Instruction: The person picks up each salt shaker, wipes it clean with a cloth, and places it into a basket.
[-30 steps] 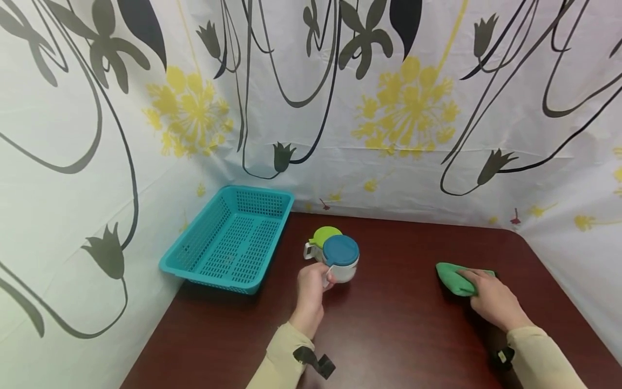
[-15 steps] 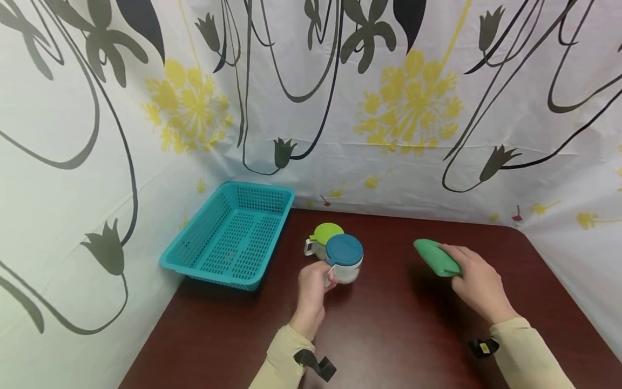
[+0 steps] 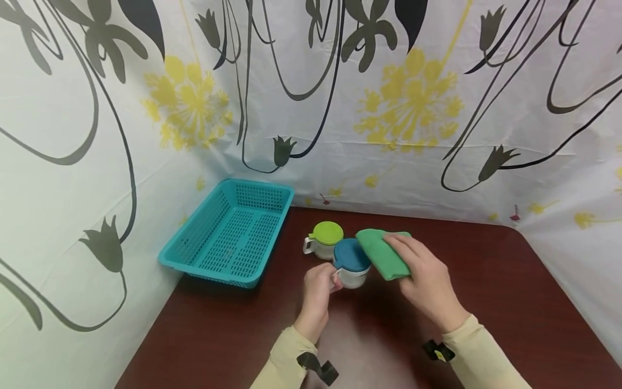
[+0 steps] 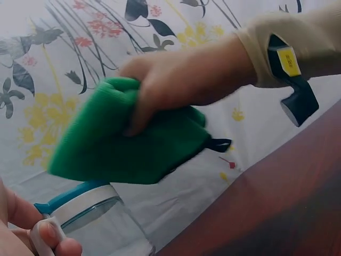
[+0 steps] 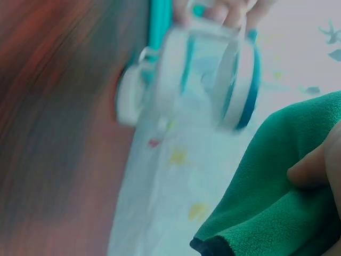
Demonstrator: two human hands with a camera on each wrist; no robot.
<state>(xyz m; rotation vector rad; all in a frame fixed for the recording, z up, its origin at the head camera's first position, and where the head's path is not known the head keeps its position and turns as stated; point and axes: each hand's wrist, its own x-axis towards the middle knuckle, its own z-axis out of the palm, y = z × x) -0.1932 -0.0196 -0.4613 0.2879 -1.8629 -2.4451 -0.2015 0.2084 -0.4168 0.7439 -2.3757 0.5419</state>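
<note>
My left hand (image 3: pixel 318 289) grips the white handle of a clear seasoning jar with a blue lid (image 3: pixel 352 255). In the left wrist view, its fingers curl round the handle beside the glass body (image 4: pixel 109 224). A folded green cloth (image 3: pixel 384 254) is in my right hand (image 3: pixel 430 281), thumb on one side and fingers on the other. In the head view, the cloth overlaps the right edge of the blue lid; I cannot tell whether they touch. The right wrist view shows the cloth (image 5: pixel 282 176) apart from the blurred jar (image 5: pixel 208 80). Just behind stands another jar with a lime-green lid (image 3: pixel 328 233).
A turquoise perforated basket (image 3: pixel 264 270) stands at the back left of the dark red-brown table (image 3: pixel 486 270). A white patterned curtain (image 3: pixel 311 124) hangs behind the table and along its sides. Black straps with small devices (image 3: pixel 318 368) sit on both wrists.
My right hand has carried the cloth from the right side of the table leftward to the blue-lidded jar. My left hand, still holding the handle, has shifted the jar slightly right.
</note>
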